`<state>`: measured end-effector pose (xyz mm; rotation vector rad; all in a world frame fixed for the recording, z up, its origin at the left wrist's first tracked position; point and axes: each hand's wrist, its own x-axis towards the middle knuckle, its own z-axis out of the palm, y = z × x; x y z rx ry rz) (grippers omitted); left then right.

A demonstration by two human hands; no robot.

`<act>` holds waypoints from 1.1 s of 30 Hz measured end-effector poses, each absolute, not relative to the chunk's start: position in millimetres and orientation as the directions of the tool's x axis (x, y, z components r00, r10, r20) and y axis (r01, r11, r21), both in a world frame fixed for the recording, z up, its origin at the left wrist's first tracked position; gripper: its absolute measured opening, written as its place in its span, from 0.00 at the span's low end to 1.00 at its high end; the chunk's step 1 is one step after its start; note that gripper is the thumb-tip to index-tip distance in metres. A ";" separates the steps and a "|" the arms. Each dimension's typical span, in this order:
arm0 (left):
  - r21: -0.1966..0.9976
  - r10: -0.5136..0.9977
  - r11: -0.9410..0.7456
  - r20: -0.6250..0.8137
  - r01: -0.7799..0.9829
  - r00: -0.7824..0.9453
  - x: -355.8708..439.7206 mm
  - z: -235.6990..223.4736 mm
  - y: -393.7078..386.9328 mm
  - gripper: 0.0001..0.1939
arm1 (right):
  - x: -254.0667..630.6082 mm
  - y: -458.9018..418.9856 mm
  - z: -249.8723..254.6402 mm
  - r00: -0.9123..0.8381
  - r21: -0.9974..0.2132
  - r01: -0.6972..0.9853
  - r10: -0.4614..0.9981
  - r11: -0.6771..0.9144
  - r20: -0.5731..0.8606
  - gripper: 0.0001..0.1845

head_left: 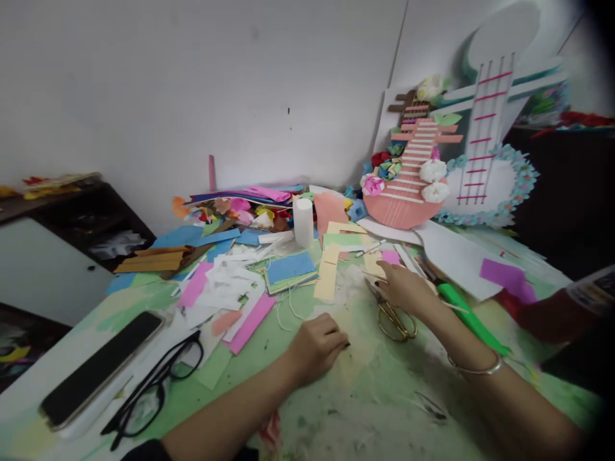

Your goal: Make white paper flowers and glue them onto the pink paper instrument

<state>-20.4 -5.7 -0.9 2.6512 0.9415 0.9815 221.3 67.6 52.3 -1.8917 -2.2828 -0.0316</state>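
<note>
My left hand (316,346) rests on the green table top (369,390) with its fingers curled into a loose fist; nothing shows in it. My right hand (403,288) lies farther back, fingers stretched toward cream and pink paper strips (379,259); a bangle circles its wrist. Gold-handled scissors (391,317) lie on the table, partly under that hand. Cream paper strips (327,272) sit just beyond my left hand.
A phone (100,368) and black glasses (154,387) lie at the near left. Paper scraps, a white roll (303,221), a green tool (473,320) and two paper guitars (413,186) crowd the back and right. A dark cabinet (57,256) stands left.
</note>
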 end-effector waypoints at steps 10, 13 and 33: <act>0.247 0.622 -0.783 0.323 0.571 0.714 -9.2 -0.3 -4.0 0.19 | 241.8 76.5 40.1 -0.175 -0.149 0.967 0.964 0.207 0.199 0.26; 0.236 0.704 -0.710 0.253 0.663 0.663 -10.1 -5.4 -0.5 0.28 | 241.7 74.4 57.0 -0.196 -0.155 0.959 0.952 0.235 0.234 0.25; 0.193 0.867 -0.498 0.108 0.846 0.486 -18.8 -16.0 7.8 0.37 | 225.1 -15.4 -0.9 -0.235 -0.231 0.927 0.936 0.297 0.263 0.20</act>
